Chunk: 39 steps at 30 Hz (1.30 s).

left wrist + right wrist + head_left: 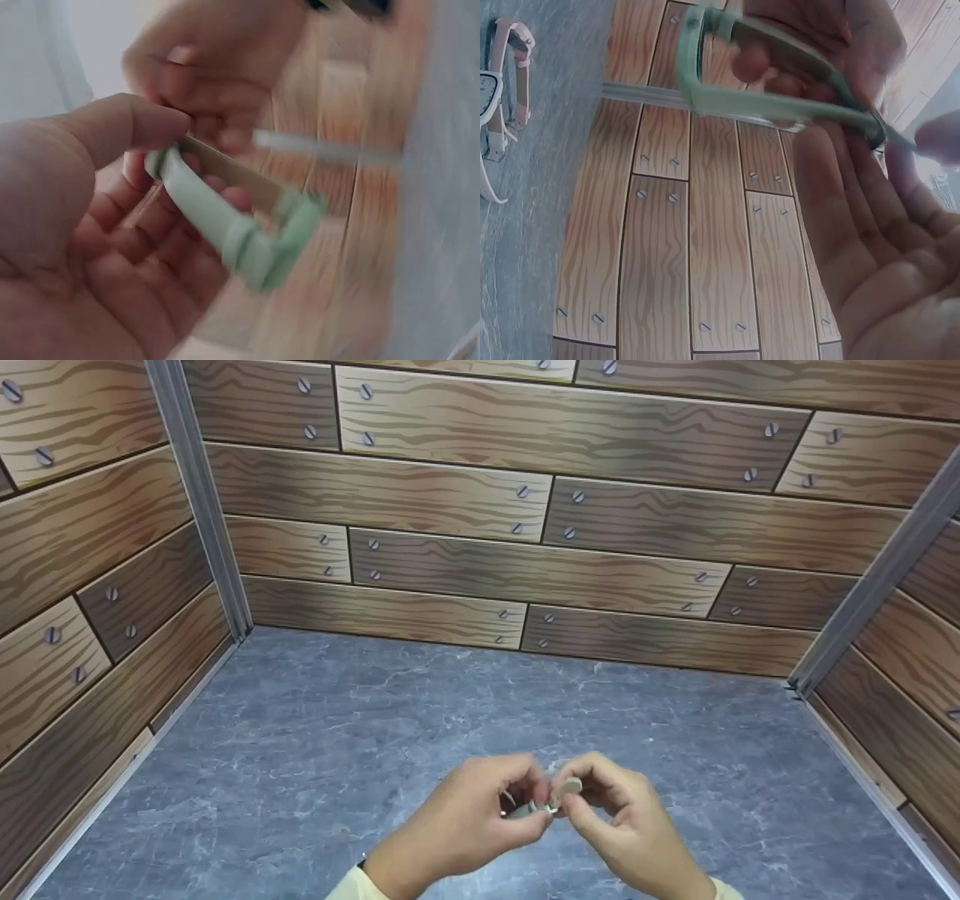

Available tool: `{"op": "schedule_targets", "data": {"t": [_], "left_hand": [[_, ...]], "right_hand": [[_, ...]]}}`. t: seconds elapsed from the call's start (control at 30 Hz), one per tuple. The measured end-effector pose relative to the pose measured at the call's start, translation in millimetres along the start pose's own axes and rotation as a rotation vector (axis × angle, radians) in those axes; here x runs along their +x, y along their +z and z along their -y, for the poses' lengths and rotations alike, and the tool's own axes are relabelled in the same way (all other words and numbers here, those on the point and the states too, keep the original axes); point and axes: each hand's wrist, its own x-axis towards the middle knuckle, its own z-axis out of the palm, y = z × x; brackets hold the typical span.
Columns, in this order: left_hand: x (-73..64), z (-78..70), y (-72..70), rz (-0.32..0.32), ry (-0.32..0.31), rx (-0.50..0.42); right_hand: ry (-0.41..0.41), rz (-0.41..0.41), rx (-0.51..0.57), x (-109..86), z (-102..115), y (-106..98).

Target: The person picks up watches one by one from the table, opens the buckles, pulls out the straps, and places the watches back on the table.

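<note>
Between my hands is a pale green wristwatch [757, 104], its strap bent round into a loop. In the left wrist view the same watch [201, 201] shows side-on, the strap's inner face beige; its dial is hidden. My left hand [469, 817] pinches one strap end between thumb and fingers. My right hand [630, 817] holds the other side, thumb and fingertips at the strap's thin end in the right wrist view. A small round beige face of the watch [571, 786] shows by the right thumb in the head view. Fingers hide part of the strap.
A white watch [489, 97] and a pink strap [521, 71] with a buckle lie on the grey marbled table [360, 720], seen at the right wrist view's left edge. Wood-patterned walls [450, 502] with metal corner posts [210, 510] enclose the table.
</note>
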Motion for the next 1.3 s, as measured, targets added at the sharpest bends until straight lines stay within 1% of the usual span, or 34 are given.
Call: {"op": "schedule_targets", "data": {"t": [0.07,0.1,0.17,0.2,0.27,0.33,0.43,0.5,0.6,0.67,0.77,0.93,1.03,1.1,1.2,1.3], "left_hand": [[-0.3,-1.1,2.2,-0.045,0.032,0.052],[-0.5,-1.6,2.7,-0.061,0.032,0.053],[-0.7,-2.4,3.2,-0.090,0.000,0.011],[-0.9,-2.8,3.0,-0.106,-0.016,-0.013],[-1.1,-3.4,1.9,-0.134,-0.043,-0.063],[-1.1,-4.0,0.5,-0.148,-0.062,-0.108],[-0.8,-4.8,-1.5,-0.144,-0.081,-0.160],[-0.5,-4.9,-2.9,-0.127,-0.098,-0.193],[0.0,-4.6,-5.2,-0.091,-0.119,-0.213],[0.2,-4.4,-6.4,-0.069,-0.123,-0.205],[0.5,-4.6,-7.2,-0.065,-0.119,-0.162],[1.1,-4.4,-5.9,-0.107,-0.096,-0.115],[1.5,-3.2,-4.8,-0.116,-0.091,-0.108],[2.0,-2.1,-4.5,-0.120,-0.097,-0.094],[2.2,-0.5,-4.4,-0.124,-0.125,-0.084],[2.9,1.2,-4.1,-0.134,-0.142,-0.089]], "right_hand": [[0.011,-0.029,-0.024,0.6,1.3,1.0],[0.016,-0.040,-0.038,1.1,2.2,1.6],[0.017,-0.048,-0.063,2.2,4.0,2.4],[0.004,-0.043,-0.080,2.6,4.4,2.7],[-0.014,-0.021,-0.100,3.3,5.6,2.6],[-0.032,0.011,-0.102,3.8,6.3,2.3],[-0.047,0.037,-0.088,3.8,6.4,1.6],[-0.054,0.036,-0.083,3.6,5.3,1.3],[-0.060,0.025,-0.093,3.5,2.6,0.9],[-0.059,0.019,-0.099,2.9,0.5,0.6],[-0.062,0.007,-0.103,1.9,-1.5,0.0],[-0.024,0.000,-0.119,0.0,-0.3,-1.2],[0.022,0.005,-0.142,0.1,1.5,-1.4],[0.064,0.006,-0.157,0.7,2.5,-1.5],[0.140,0.009,-0.168,1.6,3.8,-2.2],[0.195,0.014,-0.167,2.6,4.4,-3.5]]}}
